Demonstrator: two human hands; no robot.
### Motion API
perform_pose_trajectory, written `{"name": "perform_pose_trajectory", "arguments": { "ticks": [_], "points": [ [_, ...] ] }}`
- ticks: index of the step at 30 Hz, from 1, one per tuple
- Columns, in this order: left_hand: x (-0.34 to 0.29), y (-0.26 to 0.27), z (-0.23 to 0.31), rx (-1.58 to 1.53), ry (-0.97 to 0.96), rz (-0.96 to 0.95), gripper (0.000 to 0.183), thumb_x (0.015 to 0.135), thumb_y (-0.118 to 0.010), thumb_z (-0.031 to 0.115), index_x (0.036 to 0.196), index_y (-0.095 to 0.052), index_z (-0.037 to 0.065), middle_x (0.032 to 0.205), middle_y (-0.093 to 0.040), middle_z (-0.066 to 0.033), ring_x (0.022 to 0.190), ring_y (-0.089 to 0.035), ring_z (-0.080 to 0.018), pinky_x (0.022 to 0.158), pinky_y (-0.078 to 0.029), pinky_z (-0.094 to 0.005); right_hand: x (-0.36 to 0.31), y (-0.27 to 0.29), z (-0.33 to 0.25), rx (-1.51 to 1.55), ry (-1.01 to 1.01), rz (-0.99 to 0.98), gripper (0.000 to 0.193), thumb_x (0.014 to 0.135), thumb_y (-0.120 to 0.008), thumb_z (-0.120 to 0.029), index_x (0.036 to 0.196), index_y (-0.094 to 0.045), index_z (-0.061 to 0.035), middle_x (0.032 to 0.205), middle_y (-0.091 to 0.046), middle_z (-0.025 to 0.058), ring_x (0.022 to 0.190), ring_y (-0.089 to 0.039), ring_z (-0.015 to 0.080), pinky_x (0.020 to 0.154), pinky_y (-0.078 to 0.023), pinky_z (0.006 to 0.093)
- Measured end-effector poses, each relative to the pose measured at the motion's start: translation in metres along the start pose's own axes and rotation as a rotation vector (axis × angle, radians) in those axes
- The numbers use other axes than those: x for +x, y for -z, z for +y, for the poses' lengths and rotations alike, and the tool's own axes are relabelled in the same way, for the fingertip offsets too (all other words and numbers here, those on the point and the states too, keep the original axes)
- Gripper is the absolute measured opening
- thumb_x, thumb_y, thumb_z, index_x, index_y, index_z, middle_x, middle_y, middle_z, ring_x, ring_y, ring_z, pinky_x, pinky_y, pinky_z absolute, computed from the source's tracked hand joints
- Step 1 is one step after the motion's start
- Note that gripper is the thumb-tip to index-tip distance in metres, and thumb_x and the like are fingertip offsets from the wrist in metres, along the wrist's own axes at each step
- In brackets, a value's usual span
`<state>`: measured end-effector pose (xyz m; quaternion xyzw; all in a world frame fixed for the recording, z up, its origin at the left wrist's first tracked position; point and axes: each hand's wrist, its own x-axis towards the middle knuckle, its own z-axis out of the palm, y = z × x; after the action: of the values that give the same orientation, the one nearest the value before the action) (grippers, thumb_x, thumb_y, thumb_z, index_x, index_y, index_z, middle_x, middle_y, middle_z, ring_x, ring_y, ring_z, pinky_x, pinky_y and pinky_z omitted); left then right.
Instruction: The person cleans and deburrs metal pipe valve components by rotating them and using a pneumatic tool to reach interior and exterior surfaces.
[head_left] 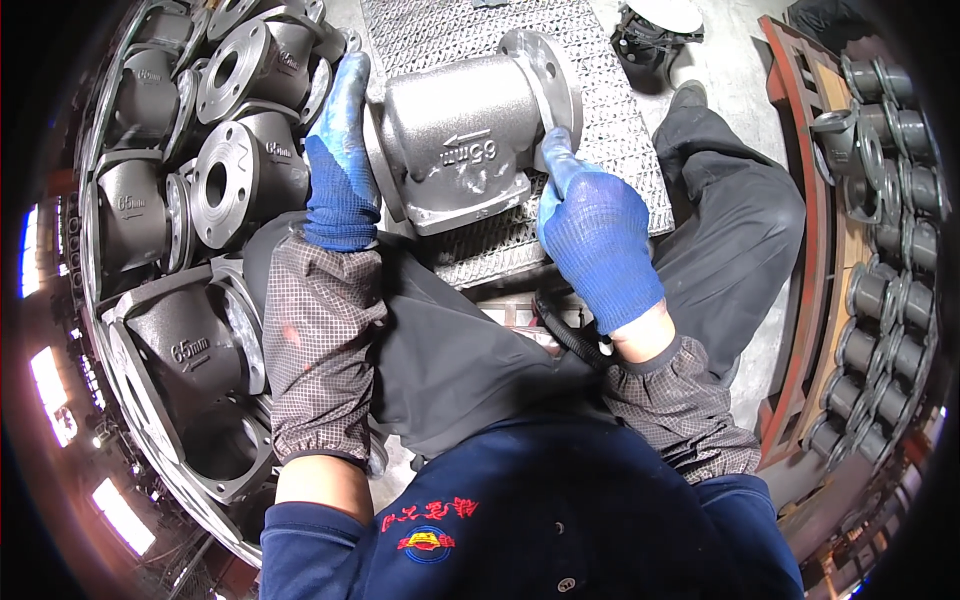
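A grey cast-metal flanged valve body [455, 100] lies on its side across the textured metal worktable [625, 130] in front of me, with raised lettering and an arrow on its surface. My left hand [340, 150], in a blue work glove, grips the round flange at its left end, fingers stretched along the rim. At the other end my right hand [595, 220], also gloved in blue, closes on the lower edge of the right flange. Some of its fingers are hidden behind the casting. Checked sleeve covers wrap both forearms.
To my left, similar castings [240, 180] are stacked close beside my arm. On the right, a red-edged rack [800, 230] carries rows of grey flanged parts [885, 290]. A black item with a white round top [665, 20] stands beyond the table. My legs straddle its near end.
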<state>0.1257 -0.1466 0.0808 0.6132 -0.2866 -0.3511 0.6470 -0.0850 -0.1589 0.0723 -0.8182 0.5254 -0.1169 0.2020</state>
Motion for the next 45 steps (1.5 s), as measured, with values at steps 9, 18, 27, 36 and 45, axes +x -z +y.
{"name": "perform_pose_trajectory", "arguments": {
  "ticks": [9, 18, 27, 36, 45],
  "points": [
    [0.013, 0.023, -0.023, 0.509, -0.397, -0.095, 0.044, 0.097, -0.044, 0.030, 0.130, -0.048, 0.000, 0.126, -0.054, -0.0145, 0.109, -0.056, -0.0187, 0.094, -0.045, -0.0295, -0.005, -0.001, 0.001, 0.198, -0.076, 0.066, 0.035, 0.084, -0.054, -0.010, 0.118, -0.059, -0.0094, 0.070, -0.058, 0.0225, 0.061, -0.060, 0.0345, 0.057, -0.046, 0.0419],
    [0.009, 0.014, -0.020, 0.557, -0.441, -0.142, 0.039, 0.099, -0.039, 0.021, 0.132, -0.045, 0.002, 0.127, -0.053, -0.0160, 0.109, -0.057, -0.0202, 0.093, -0.046, -0.0296, -0.019, 0.009, 0.010, 0.483, -0.053, 0.225, 0.032, 0.087, -0.056, -0.006, 0.119, -0.057, 0.0000, 0.072, -0.060, 0.0206, 0.056, -0.057, 0.0152, 0.058, -0.047, 0.0283],
    [-0.002, 0.006, -0.007, 0.200, -0.218, -0.153, 0.040, 0.099, -0.038, 0.023, 0.133, -0.044, 0.002, 0.128, -0.052, -0.0163, 0.111, -0.056, -0.0222, 0.093, -0.047, -0.0305, -0.035, -0.008, 0.017, 0.536, -0.110, 0.198, 0.037, 0.087, -0.056, -0.010, 0.123, -0.054, -0.0004, 0.094, -0.064, 0.0208, 0.082, -0.065, 0.0247, 0.070, -0.050, 0.0326],
    [-0.002, 0.006, -0.005, 0.079, -0.088, -0.120, 0.041, 0.098, -0.038, 0.021, 0.134, -0.042, 0.001, 0.130, -0.050, -0.0169, 0.115, -0.053, -0.0242, 0.096, -0.044, -0.0323, -0.033, -0.025, 0.028, 0.496, -0.094, 0.206, 0.040, 0.085, -0.057, -0.015, 0.124, -0.054, -0.0070, 0.085, -0.064, 0.0217, 0.073, -0.065, 0.0340, 0.065, -0.052, 0.0389],
    [0.003, 0.016, -0.012, 0.402, -0.331, -0.158, 0.042, 0.097, -0.039, 0.018, 0.135, -0.040, 0.001, 0.133, -0.047, -0.0176, 0.119, -0.049, -0.0262, 0.100, -0.040, -0.0343, -0.032, -0.011, 0.021, 0.257, -0.044, 0.132, 0.041, 0.083, -0.059, -0.011, 0.123, -0.056, -0.0103, 0.089, -0.064, 0.0190, 0.077, -0.064, 0.0326, 0.069, -0.051, 0.0375]
  ]
}}
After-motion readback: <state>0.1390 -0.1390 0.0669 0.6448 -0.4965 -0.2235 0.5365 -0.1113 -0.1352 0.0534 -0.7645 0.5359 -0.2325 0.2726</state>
